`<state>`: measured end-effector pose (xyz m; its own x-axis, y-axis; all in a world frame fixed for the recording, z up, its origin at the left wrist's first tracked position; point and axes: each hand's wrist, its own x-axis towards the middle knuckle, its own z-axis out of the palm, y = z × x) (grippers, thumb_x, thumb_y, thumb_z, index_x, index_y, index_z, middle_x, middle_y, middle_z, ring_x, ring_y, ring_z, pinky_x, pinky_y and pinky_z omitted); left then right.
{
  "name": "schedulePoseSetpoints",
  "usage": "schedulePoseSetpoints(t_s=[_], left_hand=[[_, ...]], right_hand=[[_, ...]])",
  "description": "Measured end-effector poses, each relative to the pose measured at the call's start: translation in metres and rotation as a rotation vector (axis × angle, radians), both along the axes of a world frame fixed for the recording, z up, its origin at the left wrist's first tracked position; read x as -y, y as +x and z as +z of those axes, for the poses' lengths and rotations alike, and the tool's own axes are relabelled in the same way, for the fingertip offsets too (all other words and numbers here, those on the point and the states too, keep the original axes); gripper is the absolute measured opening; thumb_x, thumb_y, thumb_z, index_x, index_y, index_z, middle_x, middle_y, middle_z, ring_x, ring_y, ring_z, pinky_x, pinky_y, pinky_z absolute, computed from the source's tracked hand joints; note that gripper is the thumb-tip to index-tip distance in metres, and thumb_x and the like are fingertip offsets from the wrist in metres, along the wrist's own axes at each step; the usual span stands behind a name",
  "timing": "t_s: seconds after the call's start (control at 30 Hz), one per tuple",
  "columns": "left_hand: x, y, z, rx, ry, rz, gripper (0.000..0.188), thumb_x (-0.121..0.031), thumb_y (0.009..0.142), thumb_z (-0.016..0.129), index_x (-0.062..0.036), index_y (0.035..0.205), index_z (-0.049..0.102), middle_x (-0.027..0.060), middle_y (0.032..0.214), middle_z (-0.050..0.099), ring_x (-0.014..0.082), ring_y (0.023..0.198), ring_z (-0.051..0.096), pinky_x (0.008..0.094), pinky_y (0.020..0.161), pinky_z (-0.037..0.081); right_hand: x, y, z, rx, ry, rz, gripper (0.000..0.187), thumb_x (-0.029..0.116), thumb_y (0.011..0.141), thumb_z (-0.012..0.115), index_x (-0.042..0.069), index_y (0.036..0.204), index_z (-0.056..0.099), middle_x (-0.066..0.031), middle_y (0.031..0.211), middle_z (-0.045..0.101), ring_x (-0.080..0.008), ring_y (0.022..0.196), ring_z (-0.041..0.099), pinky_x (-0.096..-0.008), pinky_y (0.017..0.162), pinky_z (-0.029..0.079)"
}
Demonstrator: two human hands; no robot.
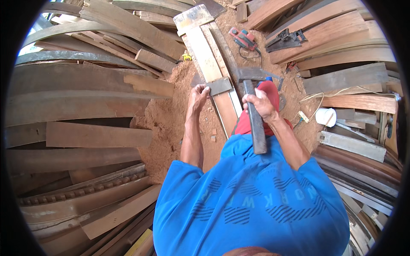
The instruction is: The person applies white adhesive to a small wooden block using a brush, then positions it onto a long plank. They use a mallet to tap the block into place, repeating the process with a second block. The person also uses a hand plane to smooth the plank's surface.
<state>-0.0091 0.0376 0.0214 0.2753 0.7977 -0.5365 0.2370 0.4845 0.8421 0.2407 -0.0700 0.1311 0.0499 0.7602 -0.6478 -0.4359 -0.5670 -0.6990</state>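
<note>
My right hand (262,106) is closed round the thick wooden handle of a hammer (257,134). Its dark head points away from me, above the right side of the plank. Between thumb and fingers, my left hand (199,96) pinches the end of a flat dark grey rectangular piece (219,86), whose exact kind I cannot make out. That piece lies crosswise over a long pale wooden board (203,51), which rests on a narrow plank bench running away from me. The hammer head is apart from the grey piece.
Stacked timber (85,102) fills the left side, and more boards (341,36) lie at the right. A red power tool (242,39) and a black hand plane (287,40) are beyond the bench. A white bucket (326,117) stands at right. Sawdust (160,121) covers the floor.
</note>
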Motion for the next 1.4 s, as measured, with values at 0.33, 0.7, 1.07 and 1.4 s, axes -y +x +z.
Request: schedulePoseSetpoints(t_s=[0.33, 0.7, 1.07, 1.4], left_hand=[[0.008, 0.006, -0.017, -0.01, -0.011, 0.105, 0.025, -0.019, 0.103, 0.061, 0.0028, 0.114, 0.063, 0.0074, 0.104, 0.069, 0.0143, 0.089, 0.066, 0.0314, 0.08, 0.057], [0.039, 0.106, -0.052, -0.763, 0.353, 0.682, 0.037, -0.031, 0.107, 0.038, 0.0008, 0.101, 0.057, 0.0259, 0.1, 0.061, 0.0463, 0.094, 0.057, 0.055, 0.087, 0.043], [0.043, 0.1, -0.031, -0.683, 0.242, 0.877, 0.06, -0.044, 0.11, 0.021, -0.0019, 0.102, 0.063, 0.0256, 0.099, 0.066, 0.0473, 0.095, 0.061, 0.0541, 0.085, 0.044], [0.024, 0.118, -0.001, -0.782, 0.253, 0.903, 0.044, -0.036, 0.105, 0.034, -0.0041, 0.1, 0.064, 0.0237, 0.098, 0.065, 0.0458, 0.096, 0.061, 0.0544, 0.084, 0.046]], right_hand=[[-0.005, -0.015, 0.021, -0.026, 0.048, 0.459, 0.026, 0.01, 0.091, 0.069, 0.001, 0.112, 0.056, -0.0045, 0.082, 0.065, -0.0089, 0.063, 0.063, -0.0269, 0.057, 0.055], [-0.091, 0.059, 0.01, 1.01, 0.552, 0.744, 0.052, 0.025, 0.078, 0.07, -0.014, 0.111, 0.058, -0.0251, 0.1, 0.068, -0.0355, 0.096, 0.067, -0.0412, 0.09, 0.054], [-0.13, 0.1, 0.013, 0.629, 0.229, 1.02, 0.049, 0.03, 0.079, 0.076, -0.006, 0.108, 0.063, -0.0128, 0.089, 0.063, -0.0205, 0.083, 0.06, -0.0385, 0.075, 0.049], [-0.273, 0.027, 0.044, 0.657, 0.86, 1.26, 0.046, 0.025, 0.077, 0.062, -0.003, 0.114, 0.059, -0.0252, 0.091, 0.065, -0.0405, 0.088, 0.065, -0.0483, 0.083, 0.051]])
